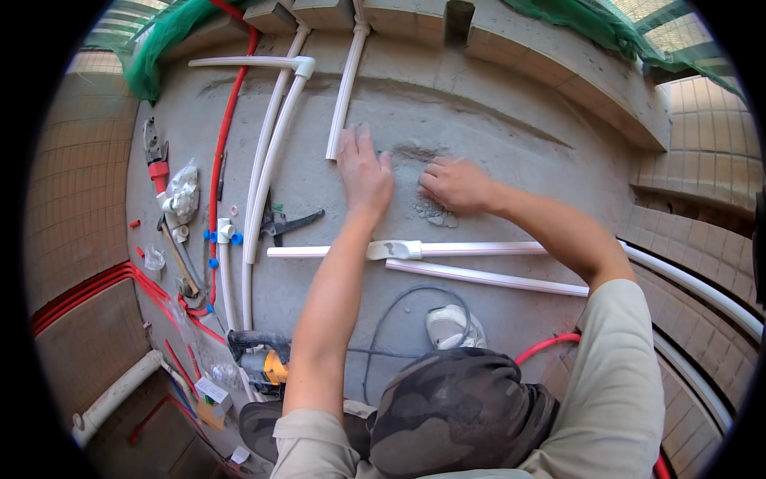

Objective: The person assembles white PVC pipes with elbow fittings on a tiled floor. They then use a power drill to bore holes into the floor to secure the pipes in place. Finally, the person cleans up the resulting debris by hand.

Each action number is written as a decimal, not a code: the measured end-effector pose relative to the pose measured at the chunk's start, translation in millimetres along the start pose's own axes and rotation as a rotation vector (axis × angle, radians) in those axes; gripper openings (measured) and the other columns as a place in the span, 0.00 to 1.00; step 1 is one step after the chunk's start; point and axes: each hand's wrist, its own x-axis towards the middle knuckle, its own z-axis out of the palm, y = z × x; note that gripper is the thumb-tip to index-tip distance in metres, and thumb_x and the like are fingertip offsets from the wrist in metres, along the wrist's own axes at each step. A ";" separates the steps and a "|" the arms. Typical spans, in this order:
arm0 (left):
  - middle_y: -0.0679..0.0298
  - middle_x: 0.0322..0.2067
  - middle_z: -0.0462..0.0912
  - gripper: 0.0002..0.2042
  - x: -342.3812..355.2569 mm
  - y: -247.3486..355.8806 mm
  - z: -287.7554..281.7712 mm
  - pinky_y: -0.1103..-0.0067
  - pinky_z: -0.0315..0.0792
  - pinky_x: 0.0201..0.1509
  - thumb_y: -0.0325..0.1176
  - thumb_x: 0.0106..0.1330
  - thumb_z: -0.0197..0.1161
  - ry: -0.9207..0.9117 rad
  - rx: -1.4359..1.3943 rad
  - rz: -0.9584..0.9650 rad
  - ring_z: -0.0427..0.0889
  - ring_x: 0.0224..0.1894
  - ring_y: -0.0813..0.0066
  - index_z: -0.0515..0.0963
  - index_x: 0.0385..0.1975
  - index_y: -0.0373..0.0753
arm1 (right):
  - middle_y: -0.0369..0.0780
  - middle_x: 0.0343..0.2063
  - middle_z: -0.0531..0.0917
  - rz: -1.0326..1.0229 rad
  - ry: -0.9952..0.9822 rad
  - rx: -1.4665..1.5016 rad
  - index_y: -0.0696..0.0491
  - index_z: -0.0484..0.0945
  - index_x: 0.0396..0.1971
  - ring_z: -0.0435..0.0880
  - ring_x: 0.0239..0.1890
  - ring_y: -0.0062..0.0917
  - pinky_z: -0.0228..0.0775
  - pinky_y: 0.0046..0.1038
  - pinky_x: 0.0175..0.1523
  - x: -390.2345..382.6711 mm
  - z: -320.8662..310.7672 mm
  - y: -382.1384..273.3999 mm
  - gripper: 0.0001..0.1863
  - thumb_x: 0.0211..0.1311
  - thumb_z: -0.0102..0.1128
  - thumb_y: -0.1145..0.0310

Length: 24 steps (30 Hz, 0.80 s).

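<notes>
My left hand (365, 177) reaches forward with its fingers stretched out. Its fingertips are beside the lower end of a white pipe (346, 100) that comes down from the far wall; I cannot tell whether they touch it. To its right, my right hand (459, 185) is low over the concrete floor with curled fingers, and whatever they hold is hidden. Grey rubble (435, 211) lies just under it. Closer to me, a white pipe with a fitting (395, 250) lies across the floor, partly behind my left forearm. Another white pipe (479, 275) rests alongside.
Left of my arm are joined white pipes (275, 152), a red pipe (227, 132), a black-handled tool (295, 225) and a white tee fitting with blue caps (226, 231). A hammer (182, 259), a yellow-black power tool (267, 363) and a cable (375, 327) lie nearer. Brick walls flank the floor.
</notes>
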 end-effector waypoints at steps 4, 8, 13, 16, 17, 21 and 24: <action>0.44 0.56 0.82 0.21 -12.4 -22.0 31.9 0.61 0.69 0.70 0.21 0.63 0.56 -0.179 -0.164 0.053 0.78 0.63 0.44 0.79 0.57 0.31 | 0.51 0.53 0.80 -0.251 0.503 -0.142 0.60 0.77 0.53 0.79 0.58 0.46 0.72 0.42 0.65 13.6 9.1 4.8 0.24 0.72 0.58 0.54; 0.42 0.57 0.81 0.20 -25.9 -8.0 8.8 0.61 0.68 0.71 0.21 0.65 0.52 -0.374 -0.651 -0.219 0.77 0.64 0.45 0.80 0.56 0.30 | 0.52 0.56 0.78 -0.218 0.486 -0.026 0.60 0.78 0.51 0.77 0.61 0.47 0.70 0.42 0.67 -2.3 37.4 21.8 0.23 0.72 0.58 0.53; 0.42 0.58 0.80 0.20 -17.8 -1.7 10.4 0.58 0.68 0.71 0.24 0.68 0.53 -0.258 -0.432 -0.022 0.77 0.64 0.44 0.78 0.58 0.29 | 0.52 0.59 0.79 -0.176 0.335 -0.175 0.62 0.77 0.56 0.76 0.64 0.46 0.71 0.40 0.66 5.8 7.6 9.6 0.27 0.72 0.58 0.52; 0.42 0.61 0.77 0.21 -37.0 10.1 22.4 0.55 0.66 0.72 0.28 0.70 0.56 -0.266 -0.175 0.174 0.76 0.65 0.43 0.75 0.61 0.29 | 0.49 0.55 0.82 -0.173 0.361 -0.113 0.61 0.77 0.55 0.79 0.61 0.44 0.77 0.40 0.60 -6.6 23.9 15.5 0.24 0.72 0.59 0.56; 0.42 0.62 0.76 0.22 -44.6 7.8 23.4 0.54 0.64 0.72 0.29 0.70 0.56 -0.285 -0.148 0.212 0.75 0.65 0.42 0.74 0.62 0.29 | 0.48 0.54 0.83 -0.114 0.262 -0.048 0.60 0.77 0.55 0.80 0.60 0.44 0.78 0.40 0.59 -10.2 23.9 18.4 0.22 0.71 0.60 0.57; 0.41 0.63 0.75 0.22 -54.3 13.3 13.3 0.53 0.61 0.74 0.30 0.70 0.57 -0.537 -0.320 0.179 0.73 0.65 0.40 0.72 0.62 0.28 | 0.47 0.59 0.81 -0.050 0.606 0.134 0.58 0.78 0.57 0.78 0.62 0.45 0.75 0.41 0.62 -44.3 24.0 29.5 0.19 0.71 0.61 0.65; 0.41 0.60 0.78 0.22 -57.1 30.7 24.3 0.55 0.63 0.73 0.31 0.71 0.57 -0.312 -0.163 0.136 0.75 0.63 0.40 0.73 0.61 0.26 | 0.48 0.61 0.80 0.132 0.773 0.174 0.57 0.78 0.58 0.76 0.65 0.45 0.72 0.41 0.66 -51.1 19.4 25.6 0.19 0.70 0.62 0.69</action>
